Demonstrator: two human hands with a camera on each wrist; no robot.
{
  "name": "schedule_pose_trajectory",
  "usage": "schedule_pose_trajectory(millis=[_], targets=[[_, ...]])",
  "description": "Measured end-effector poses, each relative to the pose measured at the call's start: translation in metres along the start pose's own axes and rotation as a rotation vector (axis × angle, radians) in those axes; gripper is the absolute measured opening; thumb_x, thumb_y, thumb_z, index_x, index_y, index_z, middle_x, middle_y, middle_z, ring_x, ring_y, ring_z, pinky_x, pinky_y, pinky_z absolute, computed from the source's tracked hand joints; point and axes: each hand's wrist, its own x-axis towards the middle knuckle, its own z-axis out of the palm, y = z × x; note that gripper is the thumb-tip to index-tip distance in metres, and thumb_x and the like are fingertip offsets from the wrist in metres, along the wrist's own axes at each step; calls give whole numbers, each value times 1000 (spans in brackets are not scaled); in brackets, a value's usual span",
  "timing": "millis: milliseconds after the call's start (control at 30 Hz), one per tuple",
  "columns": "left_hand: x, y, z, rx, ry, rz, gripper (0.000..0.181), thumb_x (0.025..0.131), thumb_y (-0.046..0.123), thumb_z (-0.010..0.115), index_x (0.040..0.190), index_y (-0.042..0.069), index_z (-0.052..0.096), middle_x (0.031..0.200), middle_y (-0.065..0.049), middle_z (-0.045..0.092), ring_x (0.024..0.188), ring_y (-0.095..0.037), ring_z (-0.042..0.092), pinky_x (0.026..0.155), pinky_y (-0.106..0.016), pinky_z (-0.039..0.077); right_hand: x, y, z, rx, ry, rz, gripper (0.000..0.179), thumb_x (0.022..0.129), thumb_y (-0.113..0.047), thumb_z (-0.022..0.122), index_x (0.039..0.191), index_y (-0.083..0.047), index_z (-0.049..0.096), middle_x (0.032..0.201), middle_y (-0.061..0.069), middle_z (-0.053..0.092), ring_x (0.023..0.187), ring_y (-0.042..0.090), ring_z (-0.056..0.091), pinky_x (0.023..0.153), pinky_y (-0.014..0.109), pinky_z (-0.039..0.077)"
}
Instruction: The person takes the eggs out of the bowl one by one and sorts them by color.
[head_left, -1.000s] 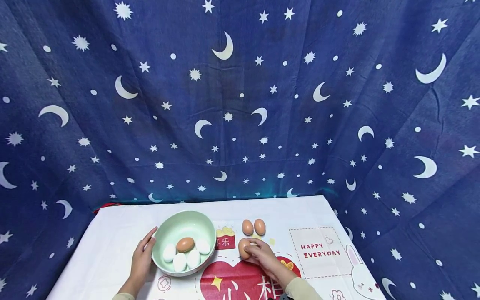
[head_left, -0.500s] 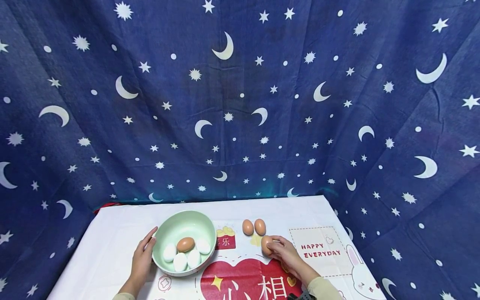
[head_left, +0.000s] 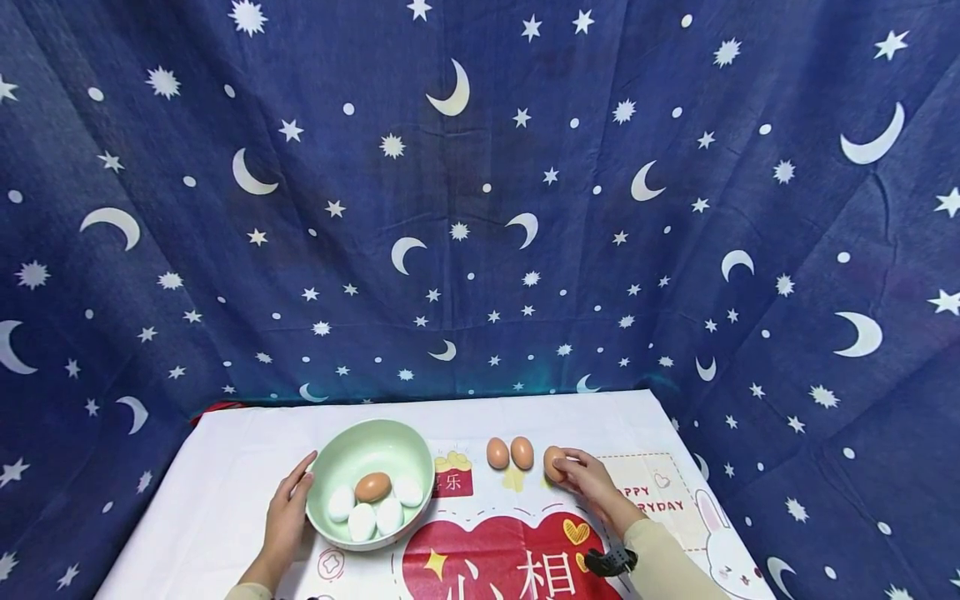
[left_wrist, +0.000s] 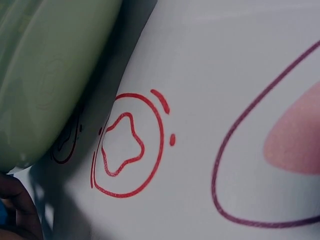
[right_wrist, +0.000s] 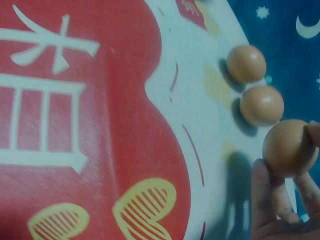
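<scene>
A brown egg (head_left: pixel 554 463) is pinched between the fingers and thumb of my right hand (head_left: pixel 588 482), to the right of two other brown eggs. In the right wrist view the fingertips lie around this held egg (right_wrist: pixel 289 148), and a shadow falls on the cloth beneath. My left hand (head_left: pixel 287 508) rests against the left side of a pale green bowl (head_left: pixel 378 433), its fingers fairly straight at the rim. Inside the bowl lie one brown egg (head_left: pixel 372 487) and several white eggs (head_left: pixel 362 522). The left wrist view shows the bowl's outer wall (left_wrist: pixel 55 75).
Two brown eggs, a left one (head_left: pixel 497 453) and a right one (head_left: pixel 522 452), lie side by side near the table's back. A white printed tablecloth (head_left: pixel 247 450) with a red heart covers the table. A blue star-and-moon curtain (head_left: pixel 480 308) hangs behind and at both sides.
My right hand has carried the brown egg rightward and toward the back, from near the red heart to beside the two eggs. The left hand and bowl have stayed in place.
</scene>
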Motion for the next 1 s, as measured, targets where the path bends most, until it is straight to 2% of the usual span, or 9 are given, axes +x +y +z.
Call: schedule_pose_trajectory(millis=[233, 367, 600, 800, 1000], targets=[[0, -1, -2, -4, 13, 16, 52, 106, 43, 38, 152, 19, 39, 160, -16, 25, 149, -37, 17, 121, -54, 13, 19, -1, 4, -8, 24, -21, 50, 90, -21, 69, 130, 7, 55, 116, 21, 64, 91, 17, 66, 82, 34, 58], [-2, -1, -3, 0, 8, 10, 53, 106, 43, 37, 152, 19, 38, 159, -18, 25, 148, -39, 17, 120, -55, 13, 26, -2, 7, -47, 43, -40, 49, 88, -19, 70, 127, 8, 57, 117, 24, 64, 94, 19, 66, 83, 34, 58], [-5, 0, -2, -1, 6, 17, 50, 107, 39, 37, 152, 18, 38, 158, -19, 26, 147, -38, 20, 120, -54, 15, 31, -3, 10, -150, 67, -35, 51, 87, -24, 71, 127, 4, 60, 118, 21, 64, 96, 20, 65, 82, 33, 57], [-5, 2, 0, 21, 4, 25, 51, 106, 40, 37, 152, 17, 38, 159, -18, 26, 148, -38, 19, 120, -54, 15, 33, -4, 9, -138, 74, -34, 50, 87, -25, 71, 127, 4, 60, 113, 19, 66, 94, 19, 65, 79, 31, 57], [-3, 2, 0, 22, 10, 33, 51, 106, 41, 38, 151, 17, 40, 159, -15, 28, 148, -37, 19, 120, -53, 16, 34, -5, 9, -127, 81, -27, 51, 88, -27, 71, 126, 5, 61, 118, 20, 65, 93, 17, 64, 77, 28, 57]])
